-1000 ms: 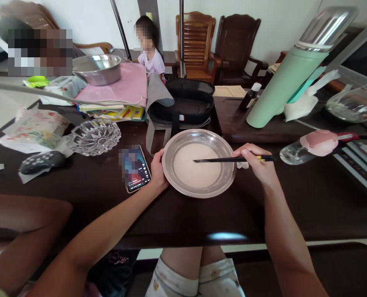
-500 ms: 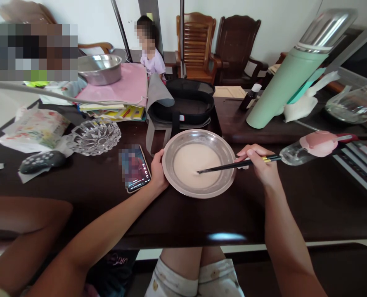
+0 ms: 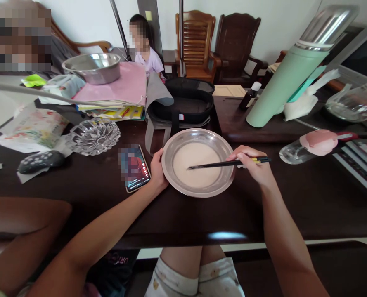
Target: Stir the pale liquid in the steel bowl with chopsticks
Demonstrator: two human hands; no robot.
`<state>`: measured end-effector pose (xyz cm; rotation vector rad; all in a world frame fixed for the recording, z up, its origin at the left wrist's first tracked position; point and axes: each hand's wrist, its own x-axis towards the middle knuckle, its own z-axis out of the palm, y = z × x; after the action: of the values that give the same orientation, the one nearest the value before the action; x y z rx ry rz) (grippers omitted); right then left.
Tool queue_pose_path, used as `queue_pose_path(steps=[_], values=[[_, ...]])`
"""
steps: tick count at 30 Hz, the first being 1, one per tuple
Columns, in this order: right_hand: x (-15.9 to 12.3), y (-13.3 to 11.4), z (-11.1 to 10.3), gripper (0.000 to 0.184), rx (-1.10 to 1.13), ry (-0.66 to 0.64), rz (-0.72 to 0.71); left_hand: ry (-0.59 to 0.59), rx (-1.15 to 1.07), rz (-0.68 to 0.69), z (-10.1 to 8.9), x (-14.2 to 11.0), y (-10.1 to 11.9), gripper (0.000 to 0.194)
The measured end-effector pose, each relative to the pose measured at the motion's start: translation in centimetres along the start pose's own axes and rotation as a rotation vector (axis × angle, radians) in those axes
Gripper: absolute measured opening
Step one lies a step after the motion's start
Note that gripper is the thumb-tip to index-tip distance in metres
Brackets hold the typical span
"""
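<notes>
A wide metal bowl [image 3: 198,192] stands on the dark table in front of me, holding a pale, creamy liquid [image 3: 198,159]. Its left rim is gripped by my left hand [image 3: 159,171], thumb on top and the other fingers mostly hidden under the side. In my right hand [image 3: 249,161], closed, are black chopsticks [image 3: 214,164] with gold bands. They slant leftward over the right rim, and their tips dip into the liquid left of its middle. A lit phone [image 3: 136,169] lies just left of my left hand.
Behind the bowl sits a black open case [image 3: 186,101]. A glass dish [image 3: 93,136] and a steel basin [image 3: 93,68] on a pink folder are at left. Rightward stand a green thermos [image 3: 285,84] and a pink-lidded bottle [image 3: 307,146]. Two people are across and at left.
My right hand and the chopsticks have shifted left, carrying the tips further across the liquid. My left hand stays on the rim. The person at far left has moved leftward.
</notes>
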<state>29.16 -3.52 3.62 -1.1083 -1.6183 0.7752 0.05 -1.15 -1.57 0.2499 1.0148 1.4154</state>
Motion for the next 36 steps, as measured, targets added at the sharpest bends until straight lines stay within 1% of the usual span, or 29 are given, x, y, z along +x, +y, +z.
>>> queue_pose_path(steps=[2,5,6,8,10,11,12,14,16,17,19,22,23,25,27,28,30,33,34,36], values=[[0.06,0.03,-0.02,0.044,-0.036,0.048,0.001,-0.001,0.007,0.003,-0.03,0.00,0.00,0.026],[-0.05,0.29,-0.27,0.044,0.006,0.141,0.047,-0.005,0.008,0.005,-0.02,-0.03,-0.02,0.028],[-0.10,0.33,-0.30,0.044,0.032,0.139,0.055,-0.006,0.006,0.002,-0.02,-0.04,-0.03,0.028],[-0.12,0.25,-0.22,0.044,0.057,0.073,0.046,-0.004,0.005,0.002,-0.03,-0.02,-0.06,0.028],[-0.02,0.03,-0.03,0.044,0.036,-0.003,0.018,-0.003,0.005,0.007,-0.09,0.04,-0.08,0.027],[0.05,-0.07,0.04,0.044,0.014,-0.019,0.010,-0.003,0.006,0.010,-0.13,0.08,-0.08,0.026],[0.12,-0.13,0.07,0.044,-0.009,-0.009,0.007,-0.003,0.006,0.011,-0.17,0.12,-0.08,0.026],[0.17,-0.09,-0.03,0.045,-0.027,0.068,0.023,-0.009,0.003,0.004,-0.21,0.15,-0.08,0.026],[0.10,0.05,-0.18,0.045,0.004,0.135,0.057,-0.018,-0.004,-0.004,-0.19,0.12,-0.07,0.027],[0.05,0.10,-0.22,0.046,0.026,0.140,0.070,-0.022,-0.007,-0.007,-0.16,0.09,-0.06,0.027],[0.00,0.07,-0.17,0.046,0.045,0.082,0.070,-0.026,-0.010,-0.010,-0.08,0.01,-0.04,0.027],[0.09,-0.13,0.05,0.045,0.003,-0.015,0.024,-0.014,-0.009,-0.009,0.00,-0.06,-0.01,0.027],[0.13,-0.16,0.07,0.045,-0.016,-0.012,0.018,-0.010,-0.007,-0.009,0.00,-0.05,-0.01,0.027],[0.15,-0.11,-0.04,0.046,-0.027,0.053,0.033,-0.004,-0.003,-0.004,-0.03,0.01,-0.03,0.027],[0.11,0.01,-0.19,0.046,0.006,0.117,0.068,-0.007,-0.003,-0.002,-0.09,0.10,-0.08,0.028],[0.07,0.03,-0.23,0.046,0.028,0.125,0.078,-0.009,-0.003,-0.001,-0.13,0.14,-0.10,0.028],[0.05,-0.02,-0.15,0.046,0.047,0.081,0.070,-0.010,-0.006,0.004,-0.18,0.21,-0.13,0.028],[0.12,-0.19,0.07,0.046,0.002,-0.009,0.023,-0.005,-0.013,0.003,-0.16,0.19,-0.11,0.027],[0.15,-0.17,0.07,0.045,-0.021,-0.012,0.015,-0.003,-0.015,0.000,-0.13,0.16,-0.08,0.027],[0.14,0.02,-0.09,0.044,-0.040,0.045,0.017,-0.005,-0.017,-0.009,-0.03,0.07,-0.03,0.026]])
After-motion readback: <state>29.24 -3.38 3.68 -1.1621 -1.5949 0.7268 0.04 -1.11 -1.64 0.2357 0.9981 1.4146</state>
